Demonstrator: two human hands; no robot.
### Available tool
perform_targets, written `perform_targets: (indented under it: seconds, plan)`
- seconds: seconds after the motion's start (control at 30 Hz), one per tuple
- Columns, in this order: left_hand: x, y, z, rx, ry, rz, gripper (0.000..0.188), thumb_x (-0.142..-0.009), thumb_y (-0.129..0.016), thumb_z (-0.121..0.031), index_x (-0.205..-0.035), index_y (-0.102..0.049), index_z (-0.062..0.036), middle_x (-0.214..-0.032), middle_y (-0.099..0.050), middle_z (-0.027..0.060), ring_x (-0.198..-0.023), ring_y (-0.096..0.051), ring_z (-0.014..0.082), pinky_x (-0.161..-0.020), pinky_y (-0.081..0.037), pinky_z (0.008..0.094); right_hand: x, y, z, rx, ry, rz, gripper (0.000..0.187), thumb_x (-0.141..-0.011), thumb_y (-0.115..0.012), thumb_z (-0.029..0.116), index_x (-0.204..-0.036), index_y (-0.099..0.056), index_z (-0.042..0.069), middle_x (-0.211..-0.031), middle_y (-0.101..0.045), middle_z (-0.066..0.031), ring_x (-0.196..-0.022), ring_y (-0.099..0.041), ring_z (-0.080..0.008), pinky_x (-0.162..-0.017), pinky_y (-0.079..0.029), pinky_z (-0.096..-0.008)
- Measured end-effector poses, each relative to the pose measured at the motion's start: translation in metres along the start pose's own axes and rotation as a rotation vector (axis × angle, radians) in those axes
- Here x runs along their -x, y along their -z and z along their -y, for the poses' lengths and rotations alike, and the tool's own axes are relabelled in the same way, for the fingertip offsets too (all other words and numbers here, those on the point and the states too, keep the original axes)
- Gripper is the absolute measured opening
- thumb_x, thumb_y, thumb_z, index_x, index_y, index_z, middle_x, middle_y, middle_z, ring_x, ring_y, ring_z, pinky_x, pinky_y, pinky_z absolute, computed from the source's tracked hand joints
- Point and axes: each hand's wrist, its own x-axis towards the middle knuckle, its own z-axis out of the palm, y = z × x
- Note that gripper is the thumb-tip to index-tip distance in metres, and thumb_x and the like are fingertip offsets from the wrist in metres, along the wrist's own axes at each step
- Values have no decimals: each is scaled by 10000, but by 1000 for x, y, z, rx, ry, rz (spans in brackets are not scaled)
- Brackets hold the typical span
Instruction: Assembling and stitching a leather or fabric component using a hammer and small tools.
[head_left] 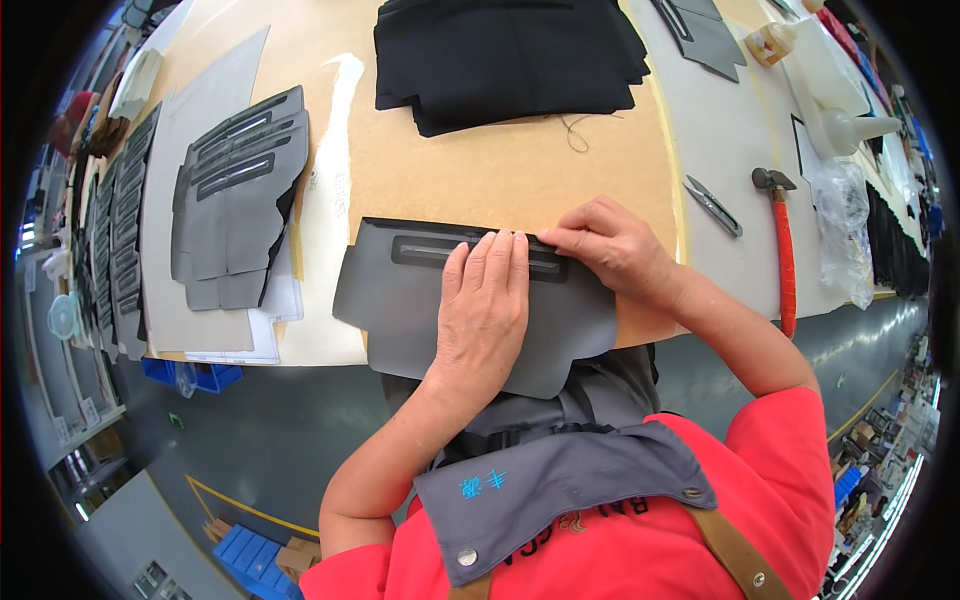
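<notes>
The gray panel (pixel 400 315) lies before me at the near edge of the table (pixel 470 175), its lower part reaching past that edge over my lap (pixel 610 390). A long framed slot (pixel 418 251) runs beneath its upper edge, where a dark strip (pixel 400 227) shows. My left hand (pixel 483 315) lies flat across the middle, fingers straight and close together, gripping nothing, their tips up by the strip and covering part of the slot. My right hand (pixel 625 255) is at the upper edge, right of centre, thumb and forefinger narrowed to a pinch on the dark margin, the other fingers curled above the board.

Beyond the panel, a band of tan board gives me room before the black fabric stack (pixel 510 65), with a loose thread (pixel 575 135) curling just below it. On my left, a pale strip of surface separates the panel from overlapping gray pieces (pixel 230 225). To the right, past my wrist, the small snips (pixel 713 207) lie at a slant; farther over, the red-handled hammer (pixel 783 250) points its grip toward me, its end by the table edge. Beside it is a crumpled clear plastic bag (pixel 843 225).
</notes>
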Motion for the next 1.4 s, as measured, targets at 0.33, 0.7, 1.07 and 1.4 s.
perform_targets:
  seconds: [0.33,0.7,1.07,1.4]
  plan:
    - [-4,-6,-13,62,7,-33,581,-846,-610,28,-1417,-585,-77,-1383,-533,166,-1362,-495,301,-1126,-363,439,18,10,-2,-30,-25,-19,358,-791,-722,-2,-1132,-775,94,-998,-691,-49,-922,-663,-234,-784,-584,-341]
    - [-5,-5,-19,16,8,-54,628,-831,-621,42,-1432,-591,-138,-1387,-517,177,-1343,-502,314,-1160,-336,495,31,20,-5,70,85,17,418,-776,-700,10,-1186,-748,79,-1027,-685,-32,-928,-643,-237,-796,-584,-337]
    - [-20,28,60,296,194,-92,306,-898,-685,-36,-1202,-708,-65,-1126,-668,170,-1056,-650,316,-945,-491,429,-24,47,-32,231,87,-51,255,-831,-717,-2,-1069,-760,76,-1058,-691,-63,-1020,-646,-252,-867,-570,-349]
    - [-21,37,76,709,528,194,262,-940,-771,-187,-1093,-714,17,-838,-709,55,-781,-655,127,-739,-546,283,80,95,-23,426,-637,-233,273,-916,-746,115,-1159,-665,20,-1100,-669,-114,-1030,-622,-304,-891,-512,-399]
